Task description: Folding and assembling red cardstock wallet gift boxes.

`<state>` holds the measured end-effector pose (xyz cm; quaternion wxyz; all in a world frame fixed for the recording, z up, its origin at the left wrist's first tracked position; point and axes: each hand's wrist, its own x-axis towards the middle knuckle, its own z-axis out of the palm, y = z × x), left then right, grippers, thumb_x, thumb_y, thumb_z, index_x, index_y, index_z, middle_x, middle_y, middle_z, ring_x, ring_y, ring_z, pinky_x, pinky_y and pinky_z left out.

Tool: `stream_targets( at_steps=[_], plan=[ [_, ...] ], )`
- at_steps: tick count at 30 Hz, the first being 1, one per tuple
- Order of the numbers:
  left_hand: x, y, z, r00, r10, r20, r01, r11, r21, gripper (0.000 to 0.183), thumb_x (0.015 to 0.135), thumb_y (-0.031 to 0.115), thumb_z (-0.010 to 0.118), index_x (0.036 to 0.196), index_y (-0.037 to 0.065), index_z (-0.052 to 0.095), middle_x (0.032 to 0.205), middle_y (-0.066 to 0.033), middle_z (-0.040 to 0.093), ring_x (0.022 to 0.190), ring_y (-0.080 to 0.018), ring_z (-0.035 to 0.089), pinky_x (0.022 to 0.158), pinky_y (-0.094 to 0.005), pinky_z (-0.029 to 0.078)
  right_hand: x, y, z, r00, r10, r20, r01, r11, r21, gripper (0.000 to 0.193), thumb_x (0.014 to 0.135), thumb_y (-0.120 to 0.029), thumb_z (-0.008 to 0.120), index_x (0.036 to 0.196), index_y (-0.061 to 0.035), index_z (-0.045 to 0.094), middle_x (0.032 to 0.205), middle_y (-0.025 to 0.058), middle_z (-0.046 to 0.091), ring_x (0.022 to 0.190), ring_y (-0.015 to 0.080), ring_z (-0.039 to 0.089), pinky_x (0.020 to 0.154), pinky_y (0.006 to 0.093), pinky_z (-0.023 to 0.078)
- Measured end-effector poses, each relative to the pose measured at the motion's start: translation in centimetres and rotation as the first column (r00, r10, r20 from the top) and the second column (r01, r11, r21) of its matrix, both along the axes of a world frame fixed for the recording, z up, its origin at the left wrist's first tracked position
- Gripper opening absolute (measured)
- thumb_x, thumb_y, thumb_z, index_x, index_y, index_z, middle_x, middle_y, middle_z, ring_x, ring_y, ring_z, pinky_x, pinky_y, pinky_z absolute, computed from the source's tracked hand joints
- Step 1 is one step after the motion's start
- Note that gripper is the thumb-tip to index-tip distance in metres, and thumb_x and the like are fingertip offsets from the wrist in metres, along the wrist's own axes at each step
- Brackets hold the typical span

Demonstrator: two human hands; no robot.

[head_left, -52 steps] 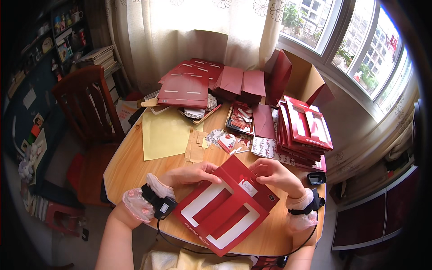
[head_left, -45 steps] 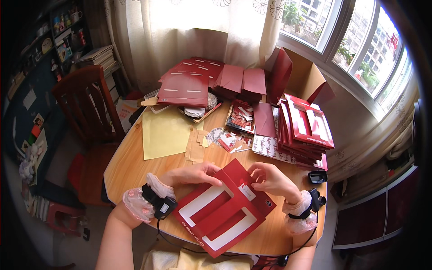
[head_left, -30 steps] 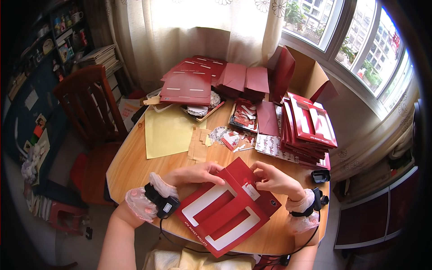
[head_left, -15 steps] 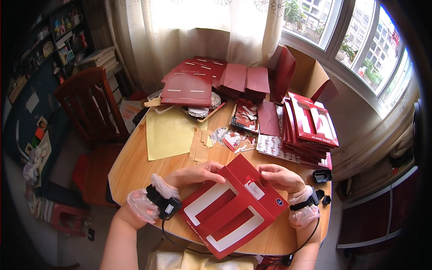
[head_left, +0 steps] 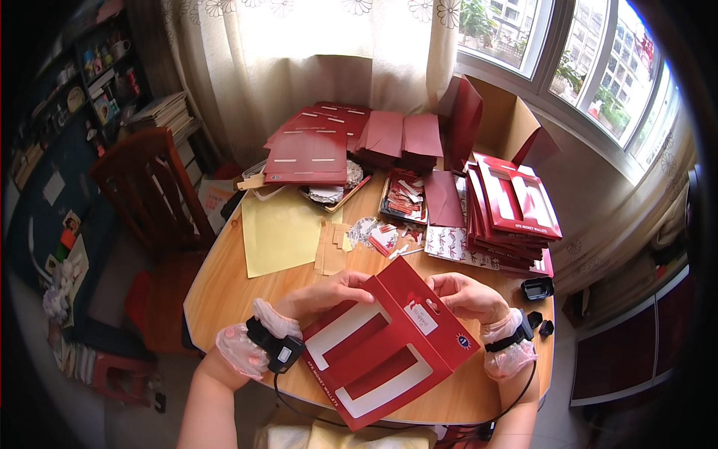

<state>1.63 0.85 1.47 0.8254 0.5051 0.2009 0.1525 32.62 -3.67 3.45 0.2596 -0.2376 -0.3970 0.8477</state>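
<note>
Both my hands hold a red cardboard packaging sleeve (head_left: 381,340) tilted above the near part of the table. It has two long cut-out windows with white borders and a folded top flap with a small white label (head_left: 421,317). My left hand (head_left: 333,293) grips its upper left edge, thumb on the front and the other fingers mostly hidden behind. At the upper right corner, beside the hang hole, my right hand (head_left: 467,298) pinches the flap with bent fingers. Each wrist wears a pale frilly cuff and a strapped black device.
A stack of similar red sleeves (head_left: 520,202) stands at the right, before an open cardboard box (head_left: 501,120). Flat red cards (head_left: 310,150) and pink-red envelopes (head_left: 384,135) lie at the back. A yellow sheet (head_left: 280,236), a tray of small pieces (head_left: 405,196) and a black holder (head_left: 537,289) surround the middle.
The whole view has shifted slightly. My right fingers have moved a little at the flap, and the hang hole now shows. Both hands keep hold of the sleeve.
</note>
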Motion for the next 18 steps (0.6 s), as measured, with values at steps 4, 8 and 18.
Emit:
stream_targets(
  at_steps=[4,8,18],
  plan=[
    [-0.1,-0.2,0.4,0.999,0.043,-0.023,-0.043,0.999,0.001,0.038,0.091,0.017,0.068,0.126,0.003,0.062,0.112,-0.0053,0.070,0.095,-0.0105,0.067,0.085,-0.0258,0.054,-0.2,0.0,0.5,0.991,-0.082,0.106,0.077,0.995,0.056,0.009,0.094,-0.002,0.065,0.102,-0.0008,0.062,0.098,0.0046,0.070,0.089,0.0118,0.067,0.083,0.0252,0.055],
    [-0.3,0.5,-0.5,1.000,0.011,-0.004,-0.010,0.993,0.118,0.034,0.096,0.014,0.062,0.127,0.000,0.062,0.119,-0.0062,0.069,0.101,-0.0113,0.065,0.092,-0.0280,0.052,-0.6,0.0,0.5,0.886,-0.315,0.342,0.167,0.903,0.397,0.004,0.091,0.003,0.063,0.094,0.0014,0.063,0.087,0.0037,0.069,0.078,0.0091,0.065,0.071,0.0232,0.054],
    [-0.6,1.2,-1.3,0.998,-0.040,-0.055,0.045,0.994,0.096,0.036,0.093,0.013,0.065,0.127,0.000,0.062,0.118,-0.0052,0.069,0.103,-0.0102,0.064,0.094,-0.0271,0.050,-0.5,0.7,0.1,0.584,-0.582,0.566,0.157,0.765,0.625,0.015,0.092,0.004,0.060,0.106,0.0053,0.064,0.094,0.0084,0.070,0.086,0.0133,0.068,0.073,0.0249,0.055]
  ],
)
